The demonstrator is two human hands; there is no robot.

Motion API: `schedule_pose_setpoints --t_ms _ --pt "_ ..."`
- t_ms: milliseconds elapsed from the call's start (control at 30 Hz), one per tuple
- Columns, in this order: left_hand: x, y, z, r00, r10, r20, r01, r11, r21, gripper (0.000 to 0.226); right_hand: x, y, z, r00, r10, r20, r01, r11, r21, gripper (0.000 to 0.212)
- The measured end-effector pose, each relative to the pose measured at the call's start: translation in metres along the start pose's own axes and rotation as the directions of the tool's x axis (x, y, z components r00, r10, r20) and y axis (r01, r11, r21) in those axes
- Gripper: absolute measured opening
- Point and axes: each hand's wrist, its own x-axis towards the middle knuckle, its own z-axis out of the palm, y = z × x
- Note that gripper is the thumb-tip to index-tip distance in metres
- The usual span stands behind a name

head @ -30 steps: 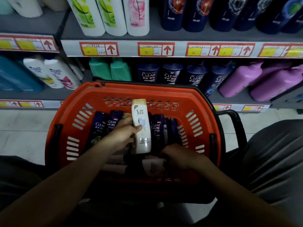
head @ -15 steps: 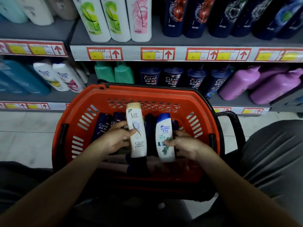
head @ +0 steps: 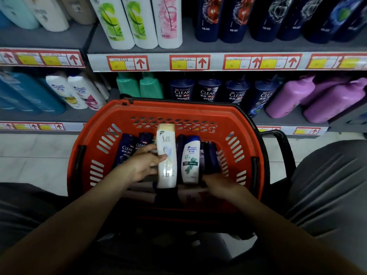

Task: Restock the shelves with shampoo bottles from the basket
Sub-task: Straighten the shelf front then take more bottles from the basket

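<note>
An orange basket sits in front of me and holds several shampoo bottles. My left hand grips a white cream-capped bottle from its left side and holds it upright in the basket's middle. Right beside it stands a white blue-capped bottle. My right hand is low in the basket at that bottle's lower right corner, back facing up, its fingers hidden. Dark blue Clear bottles stand at the basket's left.
The lower shelf holds dark blue Clear bottles, green bottles, white blue-capped bottles and purple bottles. The upper shelf carries tall white and dark bottles. The basket's black handle hangs right, near my knee.
My right hand lifted the blue-capped bottle upright from the basket's bottom, then slid down to its base. My left hand kept hold of the white bottle. The view tilted upward slightly.
</note>
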Motion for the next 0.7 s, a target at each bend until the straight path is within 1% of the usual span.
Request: schedule_pose_setpoints --t_ms 33,67,100,133,167,200,267,300,333,367,400,500,600,700 --pt "-0.001 0.001 -0.001 1.0 0.003 -0.005 -0.003 1.0 0.004 0.031 0.0 -0.002 0.003 1.0 -0.012 -0.012 0.012 1.0 0.014 0.038" --pt "-0.003 0.003 -0.002 1.0 0.007 -0.003 -0.007 1.0 0.012 0.031 -0.001 -0.005 0.001 0.998 0.0 -0.059 0.006 0.994 0.111 0.039" --pt "-0.006 0.006 0.0 1.0 0.015 0.005 -0.015 1.0 0.021 0.032 -0.003 -0.009 -0.004 0.992 0.025 -0.122 0.009 0.962 0.273 0.043" --pt "-0.01 0.009 0.002 0.999 0.027 0.022 -0.028 0.999 0.034 0.033 -0.006 -0.014 -0.012 0.984 0.045 -0.173 0.038 0.892 0.451 0.045" --pt "-0.015 0.013 0.006 0.998 0.043 0.046 -0.045 0.998 0.051 0.035 -0.01 -0.019 -0.023 0.979 0.048 -0.196 0.081 0.794 0.603 0.046" --pt "-0.021 0.019 0.012 0.995 0.062 0.076 -0.067 0.996 0.064 0.037 -0.016 -0.024 -0.034 0.981 0.024 -0.193 0.122 0.695 0.709 0.046" --pt "-0.035 0.034 0.024 0.985 0.116 0.13 -0.126 0.989 0.072 0.038 -0.033 -0.032 -0.054 0.977 -0.073 -0.2 0.209 0.519 0.829 0.042" --pt "-0.043 0.044 0.031 0.978 0.145 0.148 -0.157 0.985 0.069 0.039 -0.042 -0.034 -0.063 0.967 -0.102 -0.235 0.255 0.457 0.852 0.038" --pt "-0.05 0.054 0.039 0.972 0.175 0.16 -0.186 0.981 0.059 0.039 -0.051 -0.036 -0.071 0.952 -0.104 -0.287 0.303 0.426 0.853 0.035" --pt "-0.058 0.065 0.047 0.964 0.205 0.169 -0.215 0.976 0.045 0.04 -0.06 -0.037 -0.082 0.932 -0.086 -0.352 0.354 0.424 0.834 0.033" --pt "-0.066 0.076 0.057 0.954 0.238 0.181 -0.247 0.969 0.031 0.04 -0.07 -0.037 -0.093 0.905 -0.061 -0.42 0.402 0.444 0.801 0.032" --pt "-0.089 0.113 0.098 0.911 0.345 0.228 -0.358 0.934 0.018 0.039 -0.102 -0.027 -0.133 0.81 -0.005 -0.586 0.52 0.466 0.716 0.034" --pt "-0.109 0.156 0.152 0.847 0.443 0.294 -0.488 0.867 0.1 0.042 -0.142 0.003 -0.177 0.723 0.043 -0.689 0.608 0.434 0.665 0.033" --pt "-0.129 0.206 0.214 0.747 0.531 0.4 -0.623 0.769 0.142 0.045 -0.188 0.042 -0.222 0.642 0.102 -0.76 0.673 0.401 0.622 0.036"
